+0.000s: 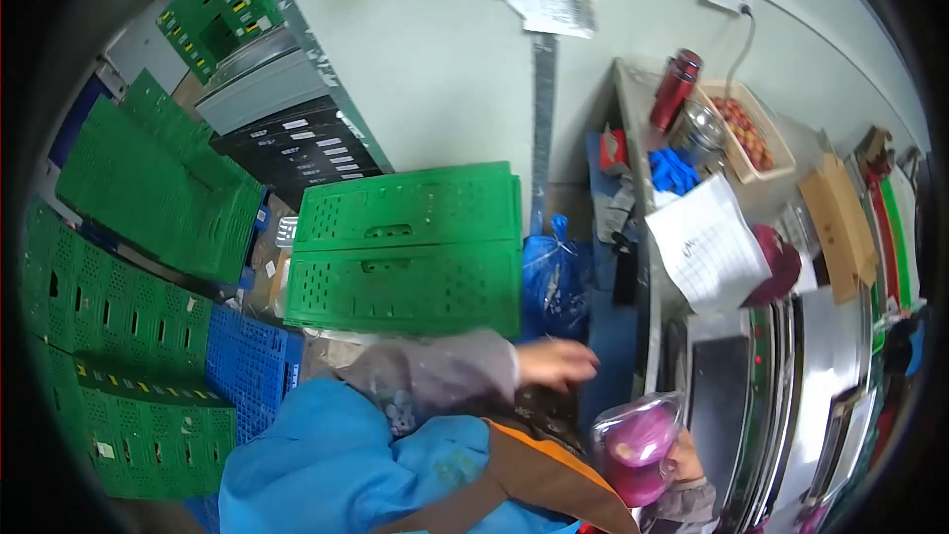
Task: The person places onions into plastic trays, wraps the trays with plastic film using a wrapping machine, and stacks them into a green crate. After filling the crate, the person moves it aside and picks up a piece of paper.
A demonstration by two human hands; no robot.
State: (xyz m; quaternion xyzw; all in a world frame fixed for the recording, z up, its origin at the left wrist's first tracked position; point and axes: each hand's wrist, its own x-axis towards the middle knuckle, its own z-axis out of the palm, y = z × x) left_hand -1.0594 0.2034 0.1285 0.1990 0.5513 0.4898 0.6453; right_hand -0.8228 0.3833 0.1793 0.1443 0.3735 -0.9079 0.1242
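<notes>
Hands are working low by the steel worktop (820,356); the right hand (682,460) is gripping a clear plastic bag of purple onions (638,445) beside the scale; the left hand (556,361) is hovering loose-fingered and empty near a blue plastic bag (554,282).

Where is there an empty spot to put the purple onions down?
The dark flat panel just above the right hand holding the bagged purple onions looks bare, as does the shiny metal strip beside it. Further back is crowded: paper sheet, red bottle, fruit tray, cardboard.
</notes>
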